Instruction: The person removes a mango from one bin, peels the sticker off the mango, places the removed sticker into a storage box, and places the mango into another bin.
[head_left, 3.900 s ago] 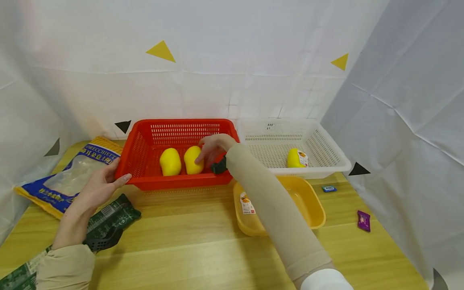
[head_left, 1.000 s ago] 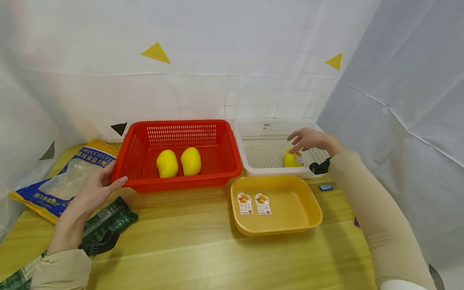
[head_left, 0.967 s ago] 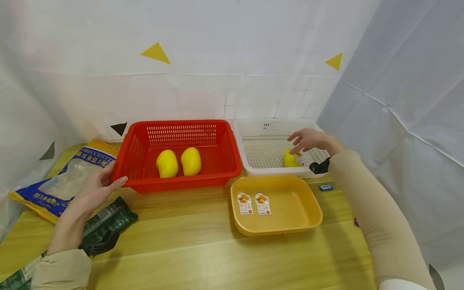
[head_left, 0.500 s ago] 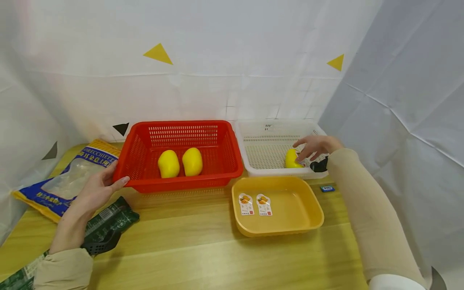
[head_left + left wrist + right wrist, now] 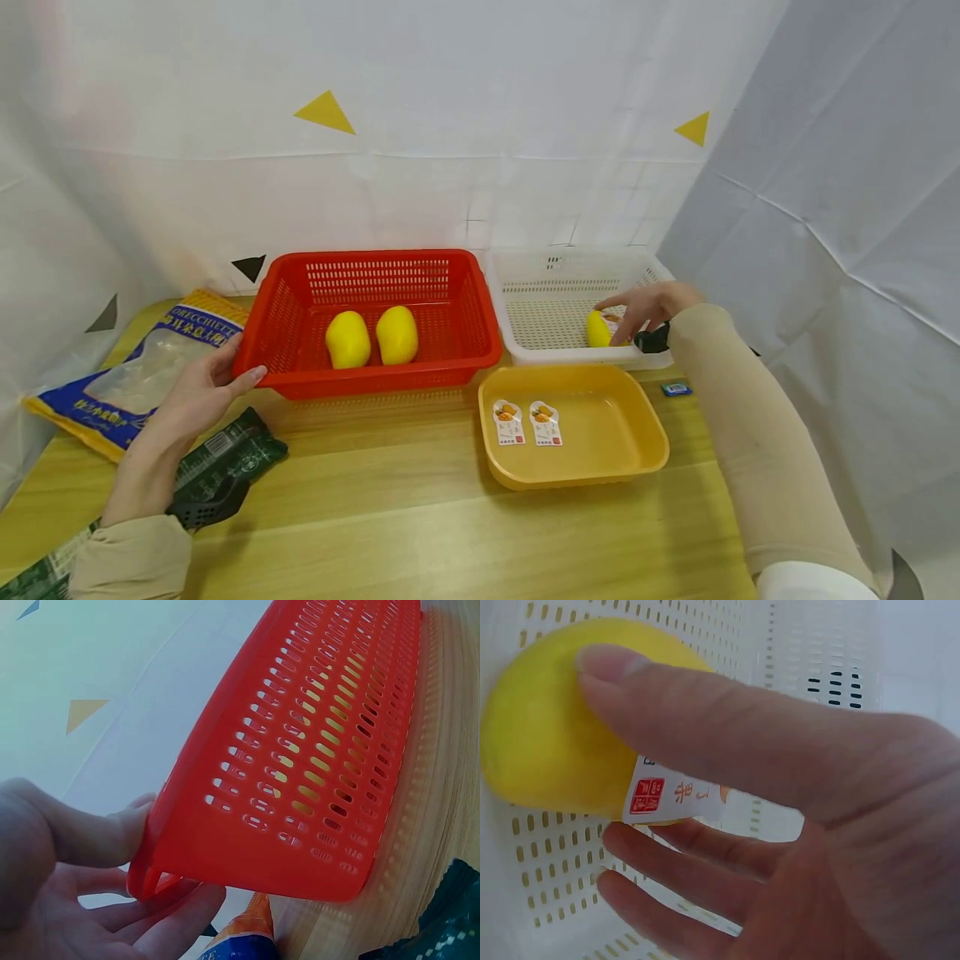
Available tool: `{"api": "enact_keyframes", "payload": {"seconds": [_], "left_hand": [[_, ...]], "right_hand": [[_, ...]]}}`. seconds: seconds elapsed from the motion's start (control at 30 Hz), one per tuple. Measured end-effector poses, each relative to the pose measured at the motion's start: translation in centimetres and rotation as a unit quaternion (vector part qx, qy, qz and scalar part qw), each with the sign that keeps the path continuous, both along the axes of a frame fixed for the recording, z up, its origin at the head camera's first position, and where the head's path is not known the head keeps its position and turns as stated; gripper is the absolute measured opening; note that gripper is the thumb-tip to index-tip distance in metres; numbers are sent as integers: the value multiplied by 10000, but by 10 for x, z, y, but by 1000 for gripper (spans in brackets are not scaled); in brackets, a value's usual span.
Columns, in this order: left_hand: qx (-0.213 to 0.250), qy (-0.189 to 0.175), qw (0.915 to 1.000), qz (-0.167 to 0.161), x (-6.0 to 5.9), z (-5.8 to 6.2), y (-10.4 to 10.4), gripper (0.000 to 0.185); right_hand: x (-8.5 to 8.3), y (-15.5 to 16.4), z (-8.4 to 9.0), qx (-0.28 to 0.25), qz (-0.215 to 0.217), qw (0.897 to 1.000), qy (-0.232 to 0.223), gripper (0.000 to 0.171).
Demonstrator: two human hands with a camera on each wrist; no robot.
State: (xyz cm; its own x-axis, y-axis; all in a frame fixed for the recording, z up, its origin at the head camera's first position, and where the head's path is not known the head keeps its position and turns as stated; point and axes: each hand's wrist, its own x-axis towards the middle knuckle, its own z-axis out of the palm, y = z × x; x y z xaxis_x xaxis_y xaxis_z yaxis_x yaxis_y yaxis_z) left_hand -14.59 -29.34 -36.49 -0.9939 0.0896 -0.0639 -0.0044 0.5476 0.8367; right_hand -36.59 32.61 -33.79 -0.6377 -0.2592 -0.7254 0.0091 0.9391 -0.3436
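My left hand (image 5: 197, 392) grips the front left corner of the red perforated basket (image 5: 375, 381), its thumb on the rim and fingers behind and under it, as the left wrist view shows. Inside lie two yellow mangoes, a left mango (image 5: 348, 340) and a right mango (image 5: 397, 335), side by side. At the right, my right hand (image 5: 649, 305) reaches into the white perforated basket (image 5: 540, 312) and holds a third mango (image 5: 547, 727) between thumb and fingers. That mango bears a white paper label (image 5: 646, 796), partly hidden by the thumb.
A yellow tub (image 5: 600, 433) with two mango labels (image 5: 509, 422) inside stands in front of the white basket. A small blue wrapped piece (image 5: 677, 389) lies to its right. A blue pasta bag (image 5: 142, 375) and a dark green packet (image 5: 232, 450) lie around the left arm.
My right hand has left the red basket, moved right to the white basket and come down around the labelled mango. My left hand stays on the red basket's corner.
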Motion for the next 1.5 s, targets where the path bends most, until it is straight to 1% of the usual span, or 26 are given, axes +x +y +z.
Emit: {"api": "enact_keyframes", "payload": {"seconds": [0.13, 0.33, 0.5, 0.6, 0.7, 0.8, 0.93, 1.17, 1.3, 1.5], "left_hand": [[35, -10, 10000, -11, 0, 0, 0, 80], [80, -16, 10000, -34, -1, 0, 0, 80], [22, -43, 10000, -14, -1, 0, 1, 81], [-1, -67, 10000, -12, -1, 1, 2, 81], [-21, -53, 10000, -17, -1, 1, 3, 81], [9, 15, 10000, -54, -1, 1, 3, 80], [53, 68, 9999, -94, -2, 0, 1, 79], [16, -2, 10000, -49, -1, 1, 1, 79], [48, 1, 10000, -57, 1, 1, 0, 80], [64, 46, 9999, -72, 1, 1, 0, 80]], "right_hand": [[-3, 0, -2, -19, 88, 9998, -156, 106], [-2, 0, -2, -213, 65, 9993, -296, 113], [-3, 1, -4, -376, 160, 9984, -389, 110], [-3, 1, -4, -368, 228, 9984, -372, 108], [-4, 1, -4, -484, 181, 9976, -471, 106], [-3, -1, -3, -672, -24, 9962, -551, 107], [0, -4, 1, -815, -94, 9958, -400, 109], [5, -7, 11, -1219, 14, 9920, -315, 110], [11, -12, 20, -1350, 129, 9908, -2, 109], [26, -19, 36, -1499, 87, 9872, 530, 109]]}}
